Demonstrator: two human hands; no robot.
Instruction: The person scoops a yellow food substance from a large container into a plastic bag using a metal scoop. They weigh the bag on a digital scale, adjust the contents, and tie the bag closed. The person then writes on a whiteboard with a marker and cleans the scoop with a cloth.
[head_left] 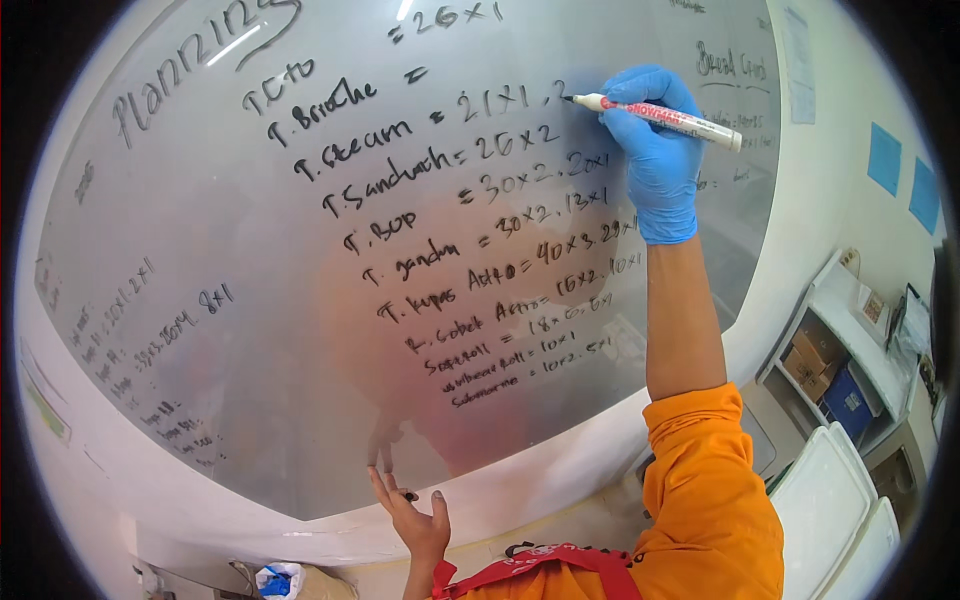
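Currently, a white-barrelled marker pen w/ red print and a dark tip [670, 118] is held in the R hand, covered by a thin light-blue glove [657, 160]; the fingers are closed round the barrel. The pen is tilted, tip to the L, up by the top of a large glossy grey-white whiteboard w/ a pale rim [300, 420]. The tip is placed at the end of a handwritten line; whether it's pressed on the surface can't be told for sure. Below, more rows of black handwriting [475, 280] are set out, w/ fainter ones at far L & R.

The bare L hand [422, 525] is raised by the board's lower edge, fingers spread & nothing held; their tips are met by a reflection, so contact w/ the board looks likely. A small dark item is seen on one finger.

The R arm is covered to the elbow by an orange sleeve [700, 460]; a red apron [540, 572] is worn. Off to the R, two blue paper squares [884, 158] are fixed to the wall, & brown cardboard boxes [815, 355] are kept on a white shelf unit [790, 372].
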